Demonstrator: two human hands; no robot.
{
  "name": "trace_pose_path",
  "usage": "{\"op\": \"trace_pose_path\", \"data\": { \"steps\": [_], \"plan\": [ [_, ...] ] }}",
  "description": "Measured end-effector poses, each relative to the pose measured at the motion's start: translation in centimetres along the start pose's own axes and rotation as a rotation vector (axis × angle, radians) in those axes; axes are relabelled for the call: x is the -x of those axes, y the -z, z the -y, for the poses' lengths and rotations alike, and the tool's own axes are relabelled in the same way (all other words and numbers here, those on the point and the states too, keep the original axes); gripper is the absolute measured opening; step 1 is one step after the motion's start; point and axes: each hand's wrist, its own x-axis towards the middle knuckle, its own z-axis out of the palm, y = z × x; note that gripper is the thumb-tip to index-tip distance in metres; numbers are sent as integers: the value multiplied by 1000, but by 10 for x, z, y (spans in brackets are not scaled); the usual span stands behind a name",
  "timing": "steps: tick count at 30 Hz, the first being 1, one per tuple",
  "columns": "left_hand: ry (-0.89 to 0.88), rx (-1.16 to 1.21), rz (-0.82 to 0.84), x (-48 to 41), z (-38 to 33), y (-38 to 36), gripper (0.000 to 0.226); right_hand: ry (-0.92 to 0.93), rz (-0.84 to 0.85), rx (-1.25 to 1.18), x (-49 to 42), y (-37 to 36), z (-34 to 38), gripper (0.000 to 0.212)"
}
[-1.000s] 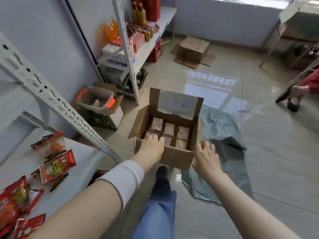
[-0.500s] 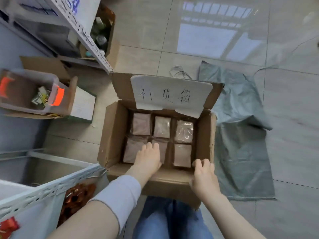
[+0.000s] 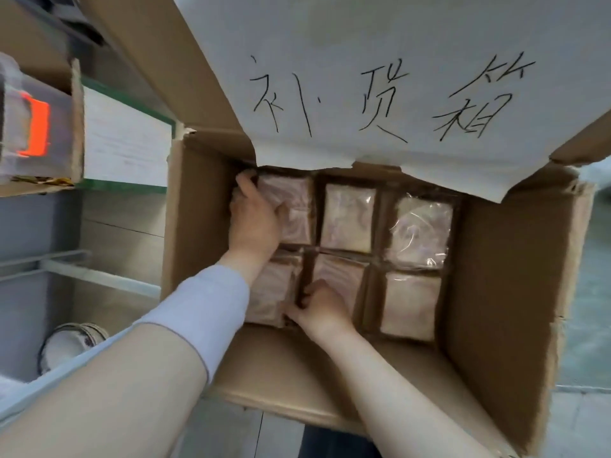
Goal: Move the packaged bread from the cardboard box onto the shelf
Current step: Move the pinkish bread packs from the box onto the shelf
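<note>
1. Six packs of packaged bread point(image 3: 348, 223) are lying in two rows of three on the floor of the open cardboard box point(image 3: 496, 276).
2. The left hand point(image 3: 254, 223) is gripping the far-left pack point(image 3: 294, 206), with the fingers curling over its left edge and the thumb pressing on its top.
3. The right hand point(image 3: 322, 310) is dipping its curled, close-set fingers into the gap between the near-left pack point(image 3: 267, 292) and the near-middle pack point(image 3: 340, 272). It cannot be told whether they are clamping either one.
4. A white sleeve point(image 3: 205, 312) is covering the left forearm.
5. A handwritten paper label point(image 3: 380, 77) is hanging over the far flap, and a plastic bin point(image 3: 36, 130) is sitting to the left of the box.
</note>
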Motion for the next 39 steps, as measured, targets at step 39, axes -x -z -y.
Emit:
{"op": "trace_pose_path", "data": {
  "steps": [39],
  "plan": [
    [231, 918, 90, 172, 26, 138, 52, -115, -256, -548, 161, 63, -43, 44]
  ]
}}
